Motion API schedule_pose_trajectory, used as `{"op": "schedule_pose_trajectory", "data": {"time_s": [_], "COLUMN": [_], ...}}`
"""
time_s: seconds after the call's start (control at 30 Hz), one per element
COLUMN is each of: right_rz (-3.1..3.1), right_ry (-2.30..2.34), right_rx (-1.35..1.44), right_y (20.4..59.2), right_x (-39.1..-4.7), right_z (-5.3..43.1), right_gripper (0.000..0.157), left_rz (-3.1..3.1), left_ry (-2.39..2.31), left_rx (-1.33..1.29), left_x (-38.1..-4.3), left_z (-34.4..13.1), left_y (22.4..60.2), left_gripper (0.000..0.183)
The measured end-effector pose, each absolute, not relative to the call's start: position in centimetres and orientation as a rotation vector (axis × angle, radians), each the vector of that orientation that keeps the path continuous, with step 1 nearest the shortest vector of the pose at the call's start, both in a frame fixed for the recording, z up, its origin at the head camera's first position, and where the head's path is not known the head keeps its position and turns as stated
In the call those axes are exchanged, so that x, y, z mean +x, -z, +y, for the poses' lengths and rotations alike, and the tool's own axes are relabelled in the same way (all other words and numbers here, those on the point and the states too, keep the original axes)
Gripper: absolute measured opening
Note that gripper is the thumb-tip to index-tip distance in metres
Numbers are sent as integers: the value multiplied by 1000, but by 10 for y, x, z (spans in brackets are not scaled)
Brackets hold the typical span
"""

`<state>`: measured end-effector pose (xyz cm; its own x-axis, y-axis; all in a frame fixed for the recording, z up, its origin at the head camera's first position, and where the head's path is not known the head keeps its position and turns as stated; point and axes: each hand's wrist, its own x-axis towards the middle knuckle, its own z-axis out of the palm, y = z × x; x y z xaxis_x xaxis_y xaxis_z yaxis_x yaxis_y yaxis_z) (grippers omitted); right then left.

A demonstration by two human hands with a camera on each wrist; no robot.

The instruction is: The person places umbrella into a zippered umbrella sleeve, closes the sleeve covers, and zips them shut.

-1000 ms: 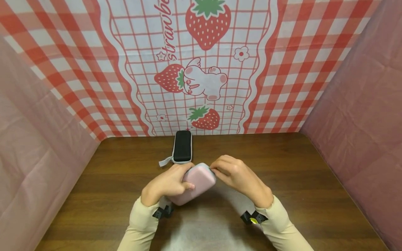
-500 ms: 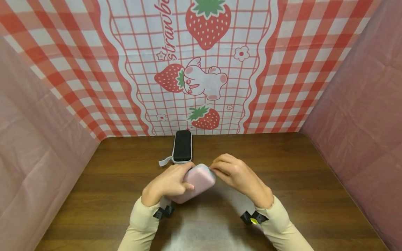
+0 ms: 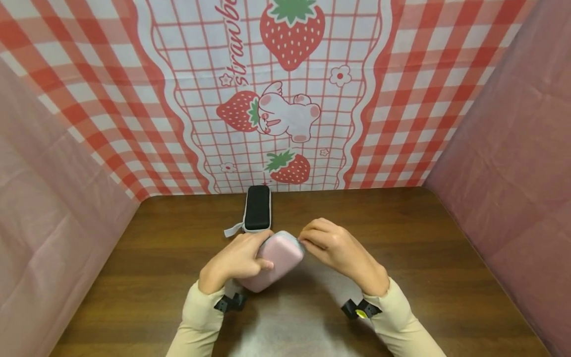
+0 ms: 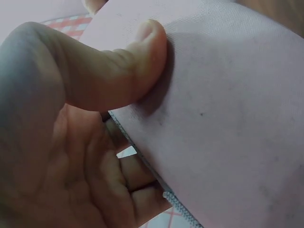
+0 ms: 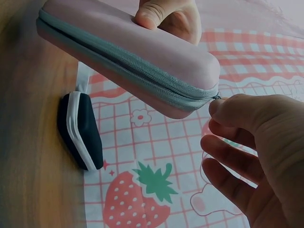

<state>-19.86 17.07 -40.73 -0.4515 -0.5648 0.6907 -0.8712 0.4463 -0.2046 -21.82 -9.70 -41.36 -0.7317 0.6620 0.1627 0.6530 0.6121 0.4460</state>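
Note:
My left hand [image 3: 235, 259] grips a pink hard-shell zip case [image 3: 278, 263], thumb [image 4: 128, 66] on its broad face and fingers curled behind. The case is tilted over the table. In the right wrist view, its grey zipper [image 5: 118, 59] runs along the side, with a dark slit between the rows of teeth. At the corner my right hand [image 3: 342, 252] pinches the small zipper pull [image 5: 217, 97] between thumb and forefinger; its other fingers are loosely bent. The inside of the case is hidden.
A black zip case [image 3: 257, 208] with pale grey trim and a wrist strap [image 3: 234, 230] lies behind my left hand, near the table's back edge. A strawberry-print cloth [image 3: 383, 124] rises behind the wooden table [image 3: 169, 258]. Pink cloth [image 3: 499, 163] hangs at both sides.
Both hands keep their hold in nearly the same place. The pink case has tipped slightly and come back. The head view has shifted a little.

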Motion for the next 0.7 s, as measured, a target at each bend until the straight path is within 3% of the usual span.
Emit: {"op": "schedule_pose_trajectory", "data": {"time_s": [0.7], "right_rz": [-2125], "right_ry": [-793], "right_rx": [1201], "right_y": [406], "right_x": [-200], "right_z": [169], "right_gripper": [16], "left_rz": [2833], "left_ry": [-877], "left_rx": [1044], "left_x": [-218], "left_z": [-107], "left_y": [403], "left_gripper": [50]}}
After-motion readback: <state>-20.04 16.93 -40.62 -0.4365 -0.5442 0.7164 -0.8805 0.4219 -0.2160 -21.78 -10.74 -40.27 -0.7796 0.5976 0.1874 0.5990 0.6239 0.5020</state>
